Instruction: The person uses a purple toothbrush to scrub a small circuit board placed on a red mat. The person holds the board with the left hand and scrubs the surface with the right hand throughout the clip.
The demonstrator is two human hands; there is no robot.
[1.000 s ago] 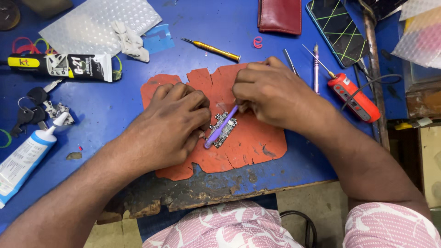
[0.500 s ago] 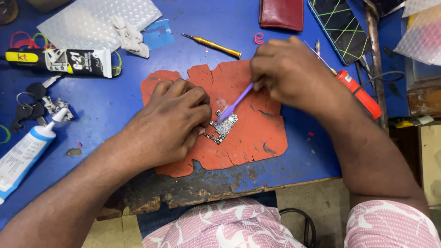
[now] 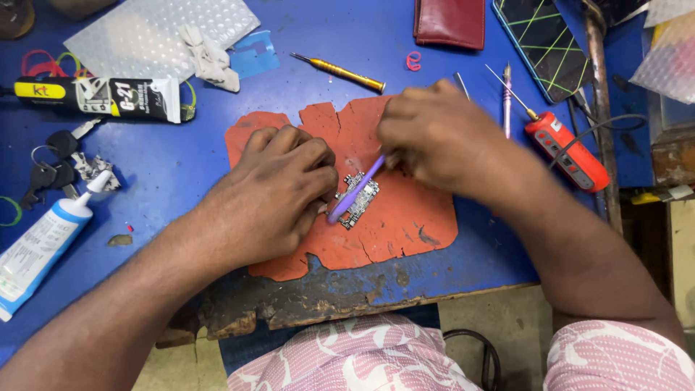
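A small circuit board [image 3: 360, 197] lies on a torn orange mat [image 3: 405, 217] on the blue table. My left hand [image 3: 271, 192] presses down on the board's left edge with its fingers curled. A purple brush [image 3: 355, 190] is gripped in my right hand [image 3: 434, 141], which sits just right of and above the board. The brush slants down to the left, and its head rests across the board.
A gold screwdriver [image 3: 338, 72], a pink-handled tool [image 3: 507, 101] and a red soldering tool [image 3: 566, 150] lie behind and right of the mat. Left are a black glue tube [image 3: 101, 98], a white tube [image 3: 43, 242], keys [image 3: 51, 163] and bubble wrap [image 3: 156, 32]. A phone [image 3: 543, 43] and red wallet [image 3: 449, 22] sit far back.
Half a second ago my right hand was drawn back up and right with the brush tip at the board's top. It has now swept back down-left across the board. My left hand stayed put.
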